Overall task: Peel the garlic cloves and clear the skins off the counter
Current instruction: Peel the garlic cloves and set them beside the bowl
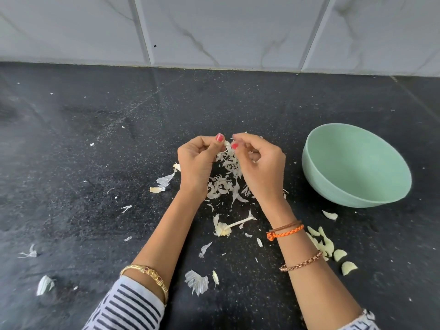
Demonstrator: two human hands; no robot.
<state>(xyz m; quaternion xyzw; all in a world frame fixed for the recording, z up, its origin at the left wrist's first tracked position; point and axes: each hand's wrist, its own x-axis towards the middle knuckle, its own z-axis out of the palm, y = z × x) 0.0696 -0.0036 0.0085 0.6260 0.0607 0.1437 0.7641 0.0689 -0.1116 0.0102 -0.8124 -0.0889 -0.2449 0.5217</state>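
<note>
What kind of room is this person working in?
Most likely a home kitchen: a dark stone counter against a marble-look tiled wall, a green bowl, and garlic skins scattered about.

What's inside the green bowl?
The visible inside of the green bowl is bare; its near wall hides the lowest near part. Peeled cloves lie on the counter beside it.

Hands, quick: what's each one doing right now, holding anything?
Left hand: fingers curled, pinching a garlic clove at its tips.
Right hand: fingers curled, pinching the same clove from the other side.
</note>
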